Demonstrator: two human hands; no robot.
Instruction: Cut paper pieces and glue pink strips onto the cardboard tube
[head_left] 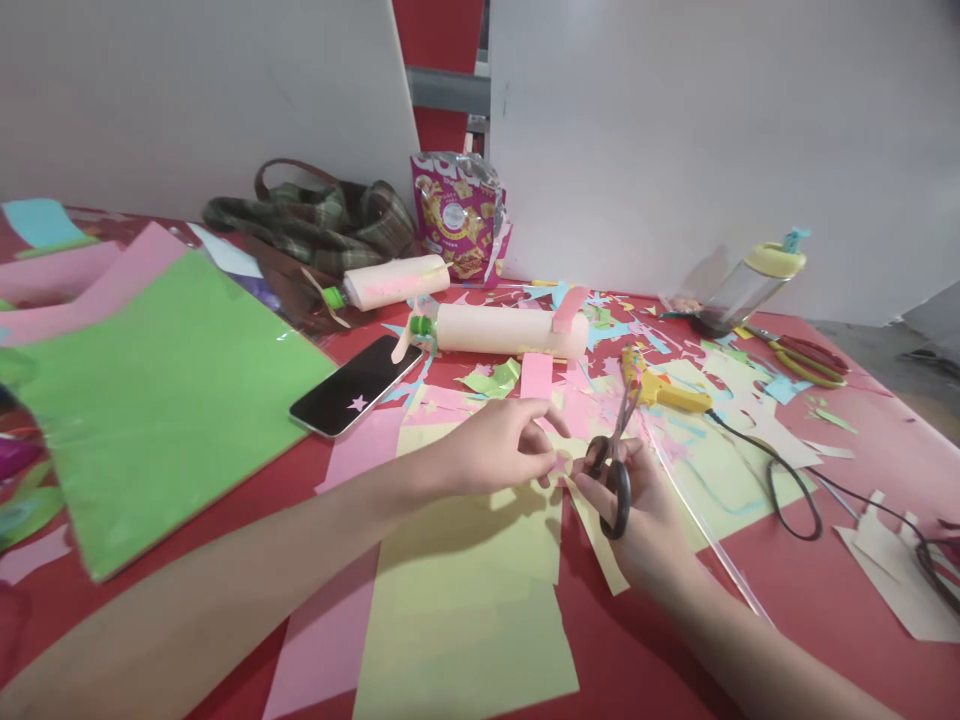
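My right hand (637,500) holds a pair of scissors (621,425) with black handles, its blades pointing up and away. Its fingertips are close to a small pale yellow paper piece (562,463) with a pinkish star shape on it. On the other side, my left hand (517,445) has its thumb and curled fingers at the edge of this piece; the exact grip is partly hidden. Beneath both hands lie pale yellow sheets (465,600) over a long pink strip (322,630). A pink paper star (357,403) rests on a black phone (367,385).
Paper-wrapped bottles (502,330) with green caps lie beyond my hands. A yellow glue gun (667,390) trails its cord rightward. Green sheets (172,370), a snack bag (459,215), plaid cloth (315,220), a clear bottle (742,285), red-and-yellow-handled scissors (806,358) and scraps surround them.
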